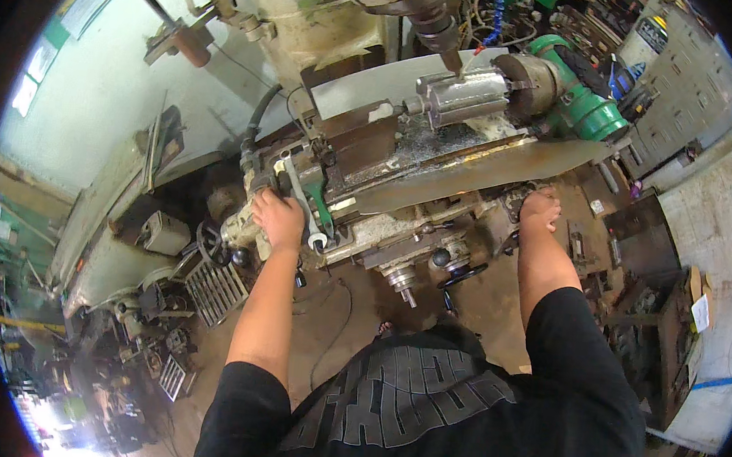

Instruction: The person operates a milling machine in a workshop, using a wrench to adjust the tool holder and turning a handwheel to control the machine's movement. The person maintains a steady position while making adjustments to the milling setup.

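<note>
My left hand (278, 219) lies at the left end of the milling machine's table, its fingers bent over a dark part that the hand hides. Just right of it are a long metal wrench (297, 191) and a green-handled brush (320, 198). At the right end of the table my right hand (541, 209) is closed, with the fingers curled by a dark end fitting; what they hold is hidden. Above the table, a slotted metal cylinder (463, 96) is mounted horizontally by a round chuck (529, 84). The spindle's cutting tool (451, 59) points down to its top.
Metal chips (414, 147) lie around the cylinder. A curved sheet guard (480, 177) runs along the table's front. Below it stick out a crank with a black knob (441, 257) and a left handwheel (211, 241). A green motor (599, 117) sits beyond the chuck.
</note>
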Available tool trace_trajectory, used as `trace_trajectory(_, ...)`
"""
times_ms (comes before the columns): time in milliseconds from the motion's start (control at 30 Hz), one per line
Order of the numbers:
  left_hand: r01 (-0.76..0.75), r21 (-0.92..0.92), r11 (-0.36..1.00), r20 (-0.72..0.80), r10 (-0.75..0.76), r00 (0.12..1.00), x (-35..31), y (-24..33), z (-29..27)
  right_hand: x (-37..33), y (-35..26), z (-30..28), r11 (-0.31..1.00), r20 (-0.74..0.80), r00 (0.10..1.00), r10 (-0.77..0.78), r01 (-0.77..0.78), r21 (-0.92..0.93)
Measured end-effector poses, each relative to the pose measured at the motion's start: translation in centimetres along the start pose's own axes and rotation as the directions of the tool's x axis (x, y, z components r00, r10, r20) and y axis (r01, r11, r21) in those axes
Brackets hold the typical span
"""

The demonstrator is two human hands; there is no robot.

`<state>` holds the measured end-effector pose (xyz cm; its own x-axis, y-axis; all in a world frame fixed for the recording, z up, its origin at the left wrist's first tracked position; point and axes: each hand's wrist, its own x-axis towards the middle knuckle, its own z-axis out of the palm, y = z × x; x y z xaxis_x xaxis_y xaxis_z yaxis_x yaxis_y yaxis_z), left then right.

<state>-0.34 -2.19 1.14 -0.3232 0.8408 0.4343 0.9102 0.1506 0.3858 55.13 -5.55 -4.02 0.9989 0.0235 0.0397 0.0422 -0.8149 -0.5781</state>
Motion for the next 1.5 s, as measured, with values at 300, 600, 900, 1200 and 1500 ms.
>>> trace_trajectory(300,-0.015,0.062,0.998,0.038,0.013,0.999,0.9,-0.7,1.1,-0.3,0.7,0.8,0.995,-0.066,0.994,-0.09,0.086,-0.052)
trace_trajectory(600,-0.044,0.035,0.998,-0.003,0.044,0.999,0.8,-1.3,1.9,0.0,0.5,1.0,0.996,-0.074,0.994,-0.082,0.083,0.018)
trace_trajectory(900,-0.208,0.126,0.97,0.034,0.205,0.978,0.8,-3.1,2.5,1.3,1.3,2.5,0.994,-0.038,0.994,-0.1,0.098,-0.057)
trace_trajectory(1200,-0.095,0.011,0.995,-0.006,0.096,0.995,-0.9,-1.7,1.0,1.2,0.9,2.0,0.998,-0.02,0.998,-0.053,0.054,0.037)
trace_trajectory(1500,-0.123,0.012,0.992,-0.041,0.123,0.992,-1.3,-2.1,1.4,0.9,0.9,2.0,0.996,-0.082,0.993,-0.082,0.084,0.019)
